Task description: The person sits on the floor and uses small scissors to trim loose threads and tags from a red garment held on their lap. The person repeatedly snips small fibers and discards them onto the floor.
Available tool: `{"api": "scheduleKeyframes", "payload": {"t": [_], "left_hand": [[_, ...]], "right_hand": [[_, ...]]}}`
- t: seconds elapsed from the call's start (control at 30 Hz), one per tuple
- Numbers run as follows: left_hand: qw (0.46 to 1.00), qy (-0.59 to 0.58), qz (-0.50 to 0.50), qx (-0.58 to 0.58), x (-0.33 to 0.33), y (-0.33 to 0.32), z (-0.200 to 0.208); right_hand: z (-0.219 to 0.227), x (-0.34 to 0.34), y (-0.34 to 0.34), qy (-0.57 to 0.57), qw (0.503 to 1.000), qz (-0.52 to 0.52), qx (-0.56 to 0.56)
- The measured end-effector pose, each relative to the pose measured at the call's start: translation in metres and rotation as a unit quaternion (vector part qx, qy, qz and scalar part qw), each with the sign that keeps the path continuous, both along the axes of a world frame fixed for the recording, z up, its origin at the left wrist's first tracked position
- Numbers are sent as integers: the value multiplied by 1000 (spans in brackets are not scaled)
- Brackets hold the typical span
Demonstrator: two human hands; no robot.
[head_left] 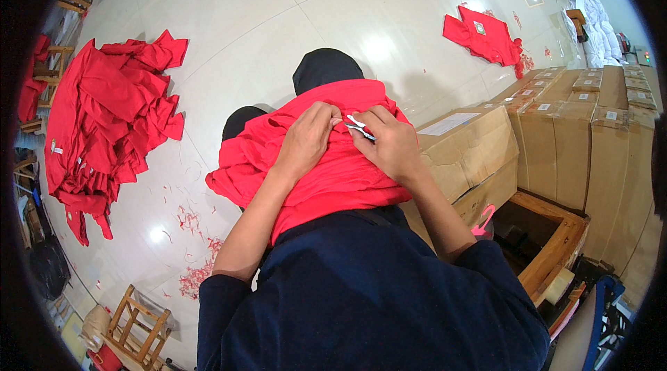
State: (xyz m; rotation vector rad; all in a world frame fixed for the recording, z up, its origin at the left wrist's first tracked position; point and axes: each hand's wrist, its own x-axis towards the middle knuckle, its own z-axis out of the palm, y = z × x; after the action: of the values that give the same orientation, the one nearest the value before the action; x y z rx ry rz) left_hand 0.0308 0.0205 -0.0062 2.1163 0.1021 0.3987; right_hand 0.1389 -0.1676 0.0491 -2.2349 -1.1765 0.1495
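A red shirt (313,190) lies bunched across my lap, over my dark-trousered knees. My left hand (311,133) is closed, its fingertips pinching the edge of the cloth. Just to the right of it, my right hand (389,138) is wrapped round a small pair of thread snips (361,130). Their metal blades point toward the left fingertips, a little above the red fabric. Whether a thread is between the blades is too small to tell.
A heap of red shirts (114,121) lies on the floor at left, and another shirt (483,37) far right. Red thread clippings (198,281) litter the tiles. Cardboard boxes (556,142) stand close on my right, beside a wooden frame (556,253). A wooden stool (139,326) is lower left.
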Motion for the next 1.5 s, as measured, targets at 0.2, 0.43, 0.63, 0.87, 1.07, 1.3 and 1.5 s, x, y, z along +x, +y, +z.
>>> {"api": "scheduleKeyframes", "payload": {"t": [0.2,0.43,0.63,0.87,1.07,1.3,1.5], "left_hand": [[1000,3,14,24,2,-3,2],[1000,4,9,28,3,-4,3],[999,10,8,47,3,-4,2],[999,18,12,38,3,-3,2],[999,19,17,26,4,-4,4],[1000,19,16,13,3,-3,3],[993,53,51,-96,-4,2,5]], "right_hand": [[-2,-1,4,-23,999,19,-28],[-4,-1,6,-30,998,16,-58],[-5,-2,8,-9,998,9,-63],[0,-3,10,5,996,-2,-85],[1,-4,9,12,997,-10,-82],[-3,-4,8,13,997,-5,-82],[-5,-2,7,34,998,-20,-50]]}}
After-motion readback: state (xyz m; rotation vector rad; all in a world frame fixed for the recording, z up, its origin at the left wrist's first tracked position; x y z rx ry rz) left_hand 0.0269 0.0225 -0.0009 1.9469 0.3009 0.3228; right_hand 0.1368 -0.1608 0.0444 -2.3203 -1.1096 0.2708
